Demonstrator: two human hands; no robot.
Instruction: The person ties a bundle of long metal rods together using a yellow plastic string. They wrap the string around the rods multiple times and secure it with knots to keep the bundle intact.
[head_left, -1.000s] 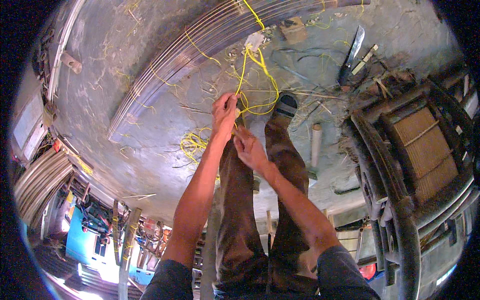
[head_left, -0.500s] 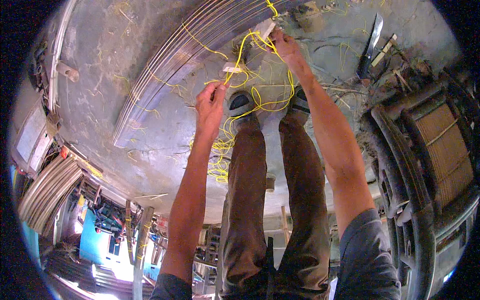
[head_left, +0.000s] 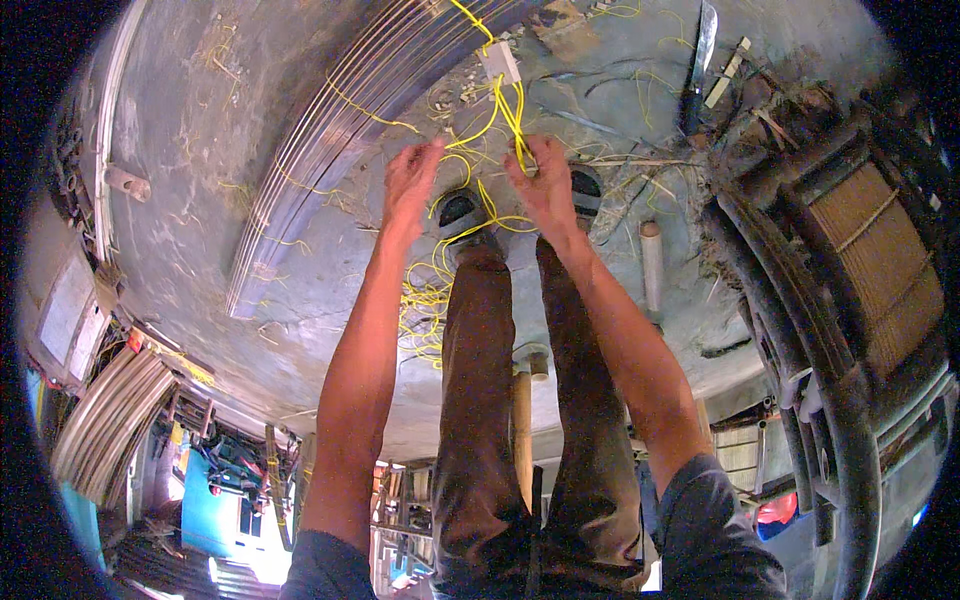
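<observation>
Several strands of yellow cord run down from a small pale block to my right hand, whose fingers are closed round them. My left hand is closed at the end of another stretch of the cord, which curves over to the block. Above the block the cord continues up along the bundle of long thin strips. Loose loops of cord hang between my hands and lie in a tangled heap beside my left leg.
Past my right hand, a long knife with a dark handle lies on the floor near a short pale stick. A cylindrical rod is beside my right leg. Dark curved pieces with a woven panel fill the right side.
My right hand has drawn back toward me, pulling the yellow strands down from the block. My left hand has risen slightly. The block on the lower cord no longer shows.
</observation>
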